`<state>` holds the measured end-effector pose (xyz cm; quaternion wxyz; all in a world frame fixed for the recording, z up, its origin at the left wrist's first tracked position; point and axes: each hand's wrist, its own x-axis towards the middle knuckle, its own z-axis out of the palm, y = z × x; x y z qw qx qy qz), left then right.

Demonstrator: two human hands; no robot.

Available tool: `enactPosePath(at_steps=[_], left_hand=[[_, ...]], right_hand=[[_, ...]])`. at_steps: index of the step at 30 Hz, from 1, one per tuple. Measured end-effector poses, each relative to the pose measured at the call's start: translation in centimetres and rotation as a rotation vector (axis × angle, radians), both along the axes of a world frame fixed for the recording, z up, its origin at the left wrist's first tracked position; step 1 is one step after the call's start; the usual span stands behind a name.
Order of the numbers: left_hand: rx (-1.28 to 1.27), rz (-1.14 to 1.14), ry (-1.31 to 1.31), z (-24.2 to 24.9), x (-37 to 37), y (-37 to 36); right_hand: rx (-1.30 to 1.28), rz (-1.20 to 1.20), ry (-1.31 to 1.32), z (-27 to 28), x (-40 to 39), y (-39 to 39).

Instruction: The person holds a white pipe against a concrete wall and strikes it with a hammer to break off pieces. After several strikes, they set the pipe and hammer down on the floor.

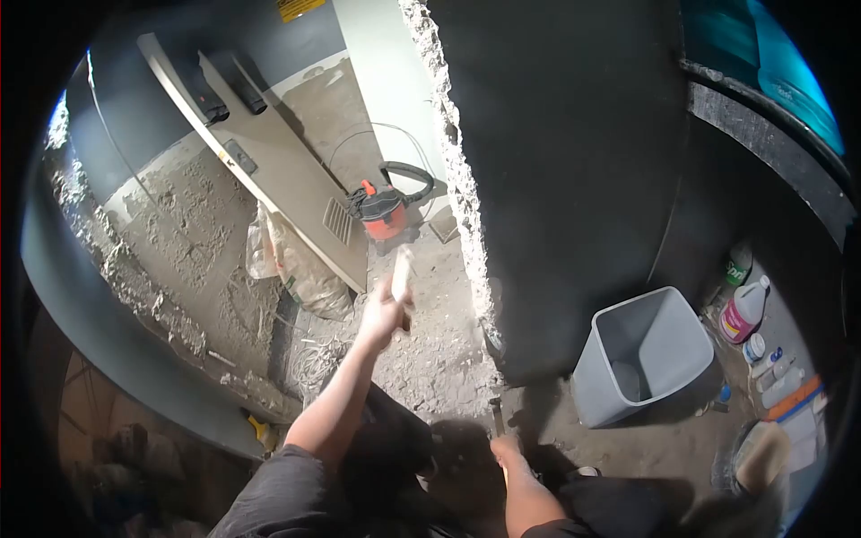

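Head view: left hand [384, 314] raises a gripped hammer [401, 276], right hand [504, 446] grips a chisel [496, 414] at the wall [556, 179] base; edge [457, 170] chipped, rubble [421, 359] uncleared.

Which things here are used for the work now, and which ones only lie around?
In use:
left hand raising a hammer
right hand holding a chisel at the broken wall edge

Lying about:
grey bin
shop vacuum
pink bottle
rubble bag

Left hand [384, 314]: raised on an outstretched bare arm, fingers closed in a grip. Right hand [505, 446]: low, forearm bare, fingers closed, near the body. Hands well apart.
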<state>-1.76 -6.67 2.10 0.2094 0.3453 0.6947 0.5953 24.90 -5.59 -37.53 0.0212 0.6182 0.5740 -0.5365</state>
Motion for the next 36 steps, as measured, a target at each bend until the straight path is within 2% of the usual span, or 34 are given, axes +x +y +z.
enactPosePath(at_steps=[2, 4, 5, 6, 7, 8, 9, 10, 11, 12, 13, 15, 17, 19, 20, 21, 23, 24, 25, 27, 28, 30, 31, 33, 35, 36], left_hand=[[0.352, 0.152, 0.020, 6.4, 1.9, 1.8], [0.567, 0.126, 0.089, 10.1, 4.6, 3.4], [0.625, 0.117, 0.127, 10.5, 5.8, 4.6], [0.610, 0.053, 0.191, 10.3, 7.3, 5.4], [0.356, 0.217, 0.416, 8.5, 7.9, 6.6], [0.183, 0.205, 0.676, 4.7, 7.7, 8.2], [0.074, 0.139, 0.423, 1.9, 10.7, 8.7], [0.082, 0.250, 0.565, -4.9, 11.4, 9.5], [-0.023, 0.166, 0.407, -7.4, 13.4, 7.7], [-0.038, 0.190, 0.483, -11.4, 13.0, 6.8], [-0.378, 0.063, -0.063, -7.6, 15.0, 4.5], [-0.436, 0.048, -0.415, -11.0, 12.6, 3.2], [-0.076, 0.106, -1.201, -14.3, 8.3, 2.1], [-0.243, 0.157, -0.873, -8.2, 7.7, 1.7], [-0.207, 0.100, -0.813, -6.9, 5.9, 1.8], [-0.171, 0.041, -0.753, -5.9, 4.0, 1.8], [-0.160, -0.042, -0.570, -1.8, 1.6, 2.0], [-0.136, -0.042, -0.563, -0.4, 0.2, 2.2], [-0.111, -0.044, -0.553, 0.9, -1.1, 2.8], [-0.016, -0.058, -0.417, 3.3, -2.4, 3.4], [0.025, -0.076, -0.401, 4.1, -3.4, 3.8], [0.193, -0.166, -0.458, 4.9, -4.1, 4.4], [0.198, -0.187, -0.470, 5.4, -3.9, 4.3], [0.353, -0.234, -0.314, 4.9, -3.0, 4.1], [0.459, -0.246, -0.368, 3.0, -2.6, 4.3], [0.453, -0.263, -0.373, 1.8, -2.8, 4.0]], right_hand=[[0.069, 0.048, -0.048, -1.5, 0.3, 0.2], [0.037, 0.291, -0.180, -0.3, 0.5, 1.0], [0.042, 0.301, -0.175, 0.2, 1.1, 0.9], [0.134, 0.368, -0.119, 1.8, 2.0, 0.7], [0.229, 0.433, -0.064, 2.8, 2.4, 0.8], [0.257, 0.438, -0.043, 2.6, 2.4, 0.7], [0.266, 0.443, -0.038, 2.5, 2.5, 0.7], [0.266, 0.418, -0.024, 2.4, 2.6, 0.7], [0.267, 0.391, -0.009, 2.4, 2.5, 0.9], [0.246, 0.444, -0.113, 2.0, 1.9, 1.3], [0.254, 0.440, -0.107, 1.8, 1.4, 2.0], [0.150, 0.493, -0.122, 1.1, 1.8, 2.3], [0.117, 0.473, -0.091, 0.4, 2.2, 1.9], [0.058, 0.413, -0.003, -1.0, 2.1, 2.3], [-0.025, 0.375, 0.055, -4.6, 1.7, 2.9], [0.066, 0.526, -0.121, 1.8, 2.3, 2.6], [0.233, 0.652, -0.083, 0.5, 2.9, 2.6], [-0.117, 0.371, 0.006, 5.7, 3.5, 1.4], [-0.128, 0.289, 0.003, 8.8, 3.6, 0.8], [-0.181, 0.132, 0.064, 9.9, 3.3, 0.8], [-0.203, 0.144, 0.099, 12.1, 3.2, 1.1], [-0.231, 0.111, 0.184, 15.8, 3.1, 1.7], [-0.211, 0.085, 0.189, 17.9, 2.8, 1.8], [-0.225, 0.122, 0.351, 21.1, 3.8, 2.5], [-0.113, 0.146, 0.470, 30.4, 4.6, 1.0], [-0.034, 0.131, 0.620, 32.6, 5.4, 0.2]])
